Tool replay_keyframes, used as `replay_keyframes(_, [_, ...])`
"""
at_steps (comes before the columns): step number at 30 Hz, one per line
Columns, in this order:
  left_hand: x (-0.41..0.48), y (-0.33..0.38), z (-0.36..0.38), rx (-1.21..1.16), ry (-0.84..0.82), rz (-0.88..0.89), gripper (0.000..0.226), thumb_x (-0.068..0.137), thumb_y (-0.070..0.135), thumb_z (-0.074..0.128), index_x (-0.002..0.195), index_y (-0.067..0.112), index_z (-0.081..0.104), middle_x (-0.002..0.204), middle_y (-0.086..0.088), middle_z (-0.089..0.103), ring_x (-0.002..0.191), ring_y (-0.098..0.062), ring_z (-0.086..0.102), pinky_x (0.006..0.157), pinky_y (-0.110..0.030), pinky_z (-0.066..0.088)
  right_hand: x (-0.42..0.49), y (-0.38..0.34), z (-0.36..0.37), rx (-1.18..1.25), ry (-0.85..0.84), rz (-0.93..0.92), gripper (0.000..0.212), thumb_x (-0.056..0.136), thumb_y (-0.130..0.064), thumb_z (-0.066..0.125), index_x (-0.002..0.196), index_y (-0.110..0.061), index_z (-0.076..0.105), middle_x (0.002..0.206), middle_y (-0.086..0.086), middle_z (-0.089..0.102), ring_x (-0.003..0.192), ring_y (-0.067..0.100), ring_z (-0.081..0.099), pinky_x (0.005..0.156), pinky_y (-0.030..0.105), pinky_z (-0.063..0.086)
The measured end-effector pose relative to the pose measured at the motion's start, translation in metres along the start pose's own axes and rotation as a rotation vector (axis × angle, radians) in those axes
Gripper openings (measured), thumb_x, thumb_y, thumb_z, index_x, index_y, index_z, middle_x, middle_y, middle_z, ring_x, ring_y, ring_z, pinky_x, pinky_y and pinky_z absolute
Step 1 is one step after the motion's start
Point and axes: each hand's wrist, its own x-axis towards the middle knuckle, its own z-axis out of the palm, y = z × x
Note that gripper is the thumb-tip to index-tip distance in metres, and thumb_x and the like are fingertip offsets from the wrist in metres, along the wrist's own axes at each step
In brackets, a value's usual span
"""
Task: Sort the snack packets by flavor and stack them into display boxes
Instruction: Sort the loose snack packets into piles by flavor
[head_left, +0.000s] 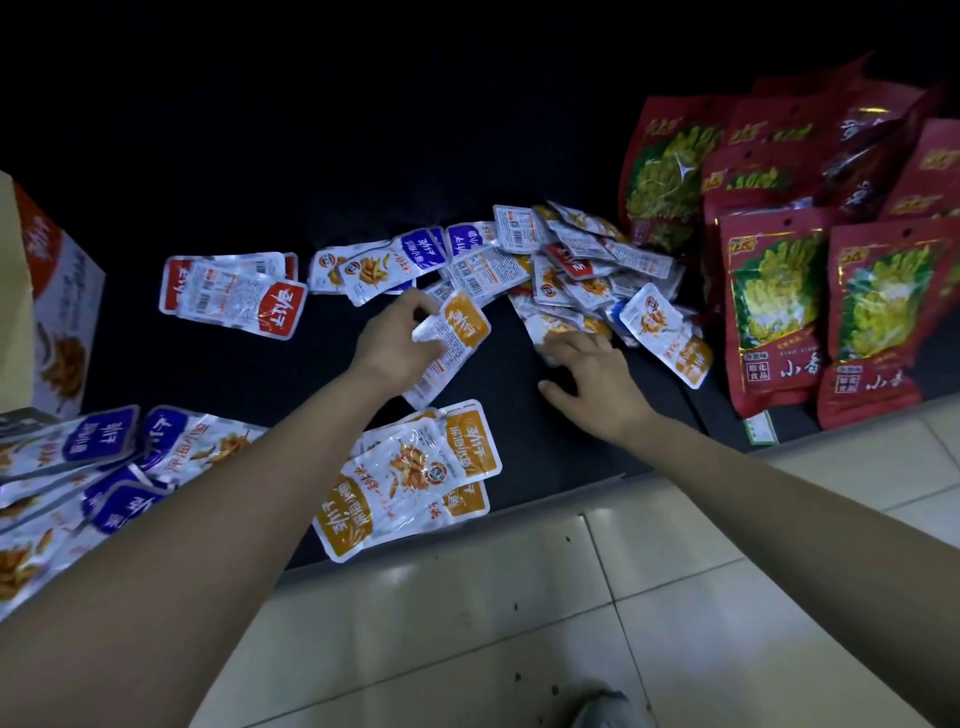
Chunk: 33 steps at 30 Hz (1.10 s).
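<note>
Two bare arms reach from the lower frame over a black desk (311, 156) in a dim room. Its far side fades into darkness at the top of the frame. Pale glossy floor (519, 623) tiles fill the lower right, with a grey shoe (602, 709) at the bottom edge.

At centre, the left hand (397, 340) grips an orange packet (452, 338). Just right of it, the right hand (592, 374) lies released, fingers spread on the near edge of a mixed pile (571, 265). An orange stack (415, 478) sits at the desk's near edge, below centre. A blue stack (93, 457) lies at lower left, red packets (228, 293) at centre left. A printed box (52, 291) stands at the left edge. Large red bags (779, 301) crowd the right.
</note>
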Motion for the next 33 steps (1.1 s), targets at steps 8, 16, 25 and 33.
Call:
replay_keyframes(8, [-0.021,-0.008,-0.05,-0.159,-0.031,0.206,0.025,0.093,0.007,0.06,0.109,0.026,0.066,0.115,0.007,0.063,0.106,-0.009,0.059,0.085,-0.018,0.05,0.011,-0.052,-0.027,0.643,0.071,0.029,0.046,0.097,-0.028,0.057,0.14,-0.029,0.041,0.142,-0.006,0.045,0.122,0.011,0.049,0.094,0.024,0.044])
replay_keyframes(16, [-0.042,-0.027,-0.059,0.114,-0.086,0.181,0.026,0.093,0.012,0.06,0.116,0.024,0.064,0.107,-0.002,0.064,0.096,-0.016,0.061,0.087,-0.034,0.051,0.033,-0.107,0.003,0.526,0.02,-0.044,0.028,0.094,-0.004,0.056,0.108,-0.024,0.069,0.101,0.007,0.067,0.09,0.019,0.062,0.085,0.043,0.054])
replay_keyframes(25, [-0.05,-0.059,-0.066,0.401,-0.235,0.122,0.045,0.102,0.03,0.044,0.145,0.021,0.04,0.147,0.0,0.04,0.135,-0.021,0.029,0.111,-0.032,0.025,0.039,-0.115,0.019,0.426,-0.03,-0.045,0.029,0.093,0.001,0.054,0.106,-0.018,0.071,0.086,-0.012,0.056,0.071,-0.001,0.053,0.068,0.02,0.044])
replay_keyframes(33, [-0.039,-0.046,-0.056,0.481,-0.31,0.097,0.039,0.101,0.042,0.038,0.101,0.023,0.072,0.11,-0.001,0.063,0.117,-0.02,0.045,0.1,-0.042,0.04,0.022,-0.096,0.005,0.387,-0.138,-0.133,0.02,0.094,-0.014,0.059,0.109,-0.019,0.071,0.109,-0.002,0.052,0.1,0.008,0.053,0.093,0.019,0.039])
